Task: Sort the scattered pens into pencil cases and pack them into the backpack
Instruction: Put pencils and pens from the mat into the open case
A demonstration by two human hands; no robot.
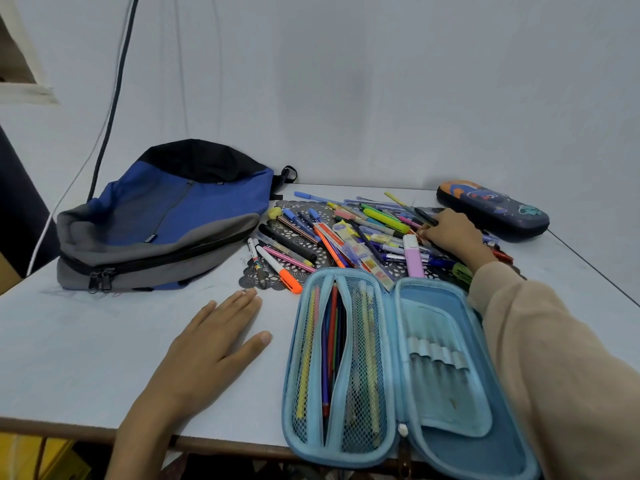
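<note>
**Right hand in the pen pile, left hand flat on the worktop**

The left hand point(214, 341) lies palm-down on the bare worktop point(86, 341), fingers straight and released, grasping nothing. The right hand point(448, 233) reaches over the open case into the pile of pens point(346, 233). Its fingers curl down among the barrels, and I cannot tell whether they pinch one.

Between the two arms the blue pencil case point(446, 306) lies unzipped and spread flat. Its left half carries several pens behind mesh, and its near end juts past the worktop's front edge. Just beyond it the loose pens are heaped on a dark lace mat point(301, 211), with an orange-capped marker point(280, 270) at the pile's near-left fringe and a pink highlighter point(414, 254) close to the case's hinge.

The backpack point(162, 216) lies on its side at far left, zipped, its bottom close to the left edge. A dark printed pencil case point(491, 211) sits shut near the far right corner, just beside the right hand and close to the right edge.

Open worktop stretches around the left hand, from the front edge up to the backpack.
</note>
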